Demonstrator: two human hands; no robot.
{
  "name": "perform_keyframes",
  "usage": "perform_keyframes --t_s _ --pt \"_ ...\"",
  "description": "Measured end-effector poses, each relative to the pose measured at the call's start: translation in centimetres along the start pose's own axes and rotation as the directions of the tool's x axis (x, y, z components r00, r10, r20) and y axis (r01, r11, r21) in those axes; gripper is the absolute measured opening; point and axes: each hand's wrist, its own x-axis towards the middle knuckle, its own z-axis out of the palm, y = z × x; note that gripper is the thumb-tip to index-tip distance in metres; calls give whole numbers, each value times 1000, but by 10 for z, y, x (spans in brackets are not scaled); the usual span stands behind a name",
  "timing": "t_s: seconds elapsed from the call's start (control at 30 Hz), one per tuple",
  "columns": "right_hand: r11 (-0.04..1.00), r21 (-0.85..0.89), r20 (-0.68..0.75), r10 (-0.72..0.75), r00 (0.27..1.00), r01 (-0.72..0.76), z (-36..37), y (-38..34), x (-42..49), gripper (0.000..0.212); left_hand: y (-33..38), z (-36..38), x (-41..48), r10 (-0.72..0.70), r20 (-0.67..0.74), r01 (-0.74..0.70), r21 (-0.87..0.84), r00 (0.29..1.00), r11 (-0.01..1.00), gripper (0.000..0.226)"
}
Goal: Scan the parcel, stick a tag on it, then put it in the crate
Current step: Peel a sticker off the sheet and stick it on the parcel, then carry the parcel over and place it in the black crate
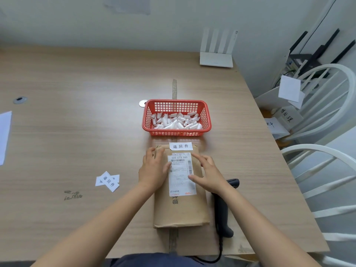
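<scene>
My left hand (154,168) and right hand (209,173) lie flat and open on the parcel (181,189), gripping nothing. It lies before the basket (176,117). The tag (180,146) overhangs its far edge and could peel when I lift.

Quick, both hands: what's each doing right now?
Left hand: open, flat on the parcel, gripping nothing.
Right hand: open, fingers spread on the parcel's label.

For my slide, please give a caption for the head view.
Both hands, left hand and right hand, rest on the tagged parcel beside the scanner.
</scene>
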Motion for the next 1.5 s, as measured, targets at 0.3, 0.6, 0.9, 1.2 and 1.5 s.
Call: perform_keyframes --t_s 0.3,0.6,0.9,1.2,1.5 --pt "992 -114 120 70 990 -57 9 0 -28 89 -21 2 -37 63 213 -38 -120 975 992 86" --pt "989 -31 -40 145 989 -146 33 -25 -54 94 -28 -9 -43 154 341 -82 -216 928 973 123" --pt "969 37 -387 241 890 -246 29 -59 -123 92 14 -52 -57 497 345 -437 -241 796 867 119" --pt "899 173 -604 419 678 -401 8 -40 -245 94 103 -20 -123 722 433 -658 -318 540 683 118" --pt "810 330 -695 556 456 -484 -24 29 -393 93 213 62 -235 815 494 -726 -435 302 533 119"
